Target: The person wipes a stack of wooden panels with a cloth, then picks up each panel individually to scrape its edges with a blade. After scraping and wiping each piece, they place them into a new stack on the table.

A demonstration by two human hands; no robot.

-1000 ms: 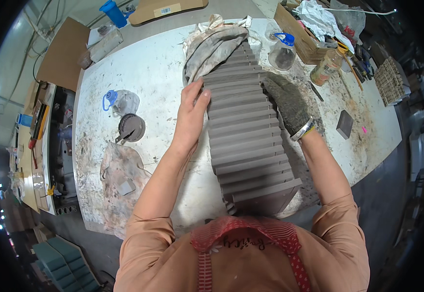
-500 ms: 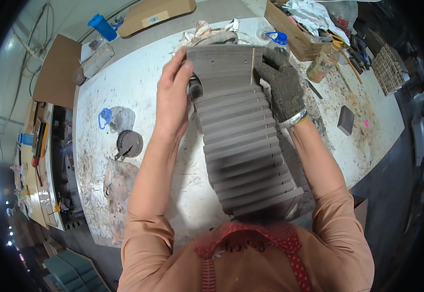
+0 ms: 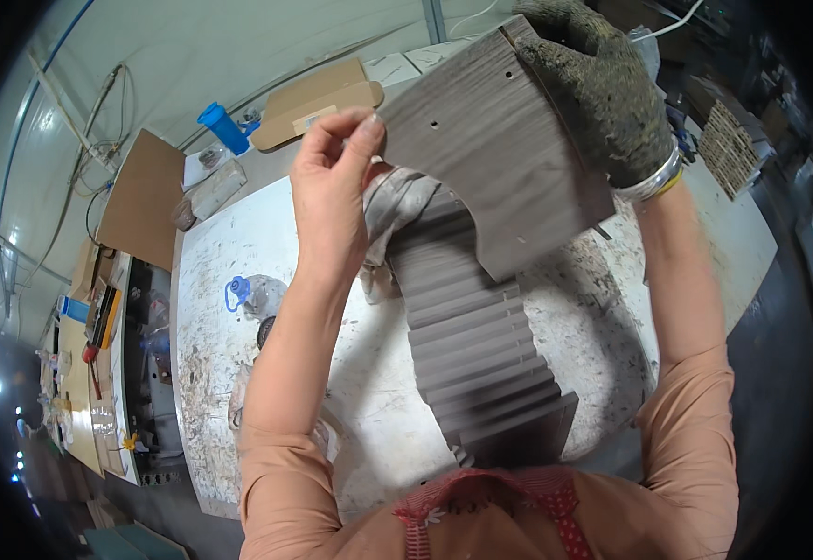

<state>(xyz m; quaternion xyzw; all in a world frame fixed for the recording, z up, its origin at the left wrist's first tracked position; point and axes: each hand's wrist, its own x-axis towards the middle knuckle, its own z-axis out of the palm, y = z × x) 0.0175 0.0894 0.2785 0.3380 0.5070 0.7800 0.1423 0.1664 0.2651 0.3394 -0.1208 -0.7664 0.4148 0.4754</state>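
A grey wood-grain board [image 3: 481, 131] with small holes and a curved cutout is raised and tilted above the table. My bare left hand [image 3: 332, 177] pinches its left corner between thumb and fingers. On my right hand [image 3: 602, 93] is a dark, stained work glove; it grips the board's far right edge, with some fingers hidden behind. Below lies an overlapping row of similar grey boards [image 3: 481, 336], reaching toward my body. A stained pale cloth [image 3: 402, 205] shows between my left wrist and the row; whether my left hand touches it, I cannot tell.
The smudged white table [image 3: 210, 373] carries a clear bottle with a blue cap [image 3: 237, 293] at left and a dark round container [image 3: 265, 331] partly behind my forearm. Farther back are a blue cup [image 3: 224, 128] and flat cardboard [image 3: 318, 103]. A woven basket [image 3: 731, 149] stands at right.
The top board has been lifted off the row and tilted, its right side swung up and away. Both hands rose with it, the gloved one farthest. The view has shifted too.
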